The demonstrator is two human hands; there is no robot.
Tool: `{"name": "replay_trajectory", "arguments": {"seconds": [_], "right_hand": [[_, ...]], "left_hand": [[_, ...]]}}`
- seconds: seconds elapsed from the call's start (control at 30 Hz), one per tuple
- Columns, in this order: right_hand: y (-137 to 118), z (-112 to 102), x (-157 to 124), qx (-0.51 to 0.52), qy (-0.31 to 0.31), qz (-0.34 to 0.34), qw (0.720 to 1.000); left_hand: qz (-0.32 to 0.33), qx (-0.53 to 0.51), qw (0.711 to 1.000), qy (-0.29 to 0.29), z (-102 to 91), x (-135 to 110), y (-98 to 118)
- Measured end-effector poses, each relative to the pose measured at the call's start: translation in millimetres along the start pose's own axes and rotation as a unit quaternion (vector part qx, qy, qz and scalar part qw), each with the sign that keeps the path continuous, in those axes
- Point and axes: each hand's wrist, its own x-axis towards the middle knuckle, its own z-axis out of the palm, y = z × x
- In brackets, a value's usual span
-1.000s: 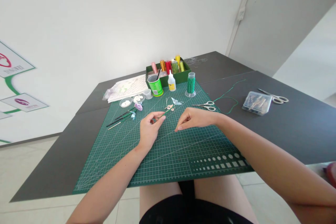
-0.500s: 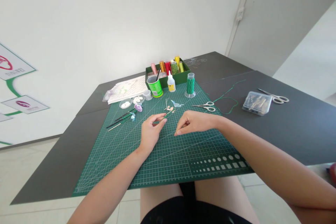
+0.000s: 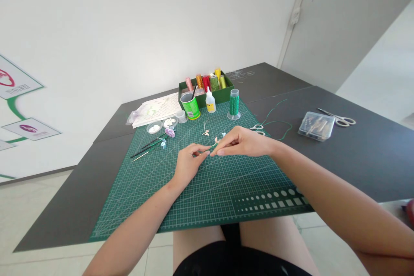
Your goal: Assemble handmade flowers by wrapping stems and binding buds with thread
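My left hand (image 3: pixel 190 163) pinches the green stem of a small sprig with pale pink petals (image 3: pixel 216 140), held over the green cutting mat (image 3: pixel 200 200). Close beside it, my right hand (image 3: pixel 241 141) is closed, thumb and forefinger pinched at the stem's lower end. They appear to hold the fine green thread (image 3: pixel 282 121), whose slack trails past my right wrist; the pinched part is too thin to make out. Behind the right hand, white-handled scissors (image 3: pixel 257 127) are partly hidden, and a bit of a blue petal piece (image 3: pixel 223 134) shows. Another pale sprig (image 3: pixel 205 132) lies beyond.
Behind stand a green thread spool (image 3: pixel 234 104), a glue bottle (image 3: pixel 211 102), a green can (image 3: pixel 191 108) and a box of spools (image 3: pixel 223 95). Left lie a purple flower (image 3: pixel 170 132) and dishes of white pieces (image 3: pixel 154 127). Right are a clear case (image 3: pixel 316 127) and other scissors (image 3: pixel 344 122).
My right hand has moved up and forward, closing the gap to my left hand and covering part of the scissors and blue piece. The thread's slack has shifted left across the table.
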Motion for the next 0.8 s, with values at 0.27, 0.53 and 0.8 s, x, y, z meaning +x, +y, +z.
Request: {"name": "replay_trajectory", "arguments": {"seconds": [0.27, 0.53, 0.8], "right_hand": [[6, -1, 2, -0.028, 0.105, 0.012, 0.994], [13, -4, 6, -0.029, 0.13, 0.042, 0.99], [19, -12, 9, 0.003, 0.154, 0.067, 0.986]], "left_hand": [[0.009, 0.016, 0.996, -0.086, 1.5, -7, 11], [0.036, -0.023, 0.992, -0.118, 2.3, -10, 17], [0.066, -0.022, 0.992, -0.105, 0.6, -15, 21]]}}
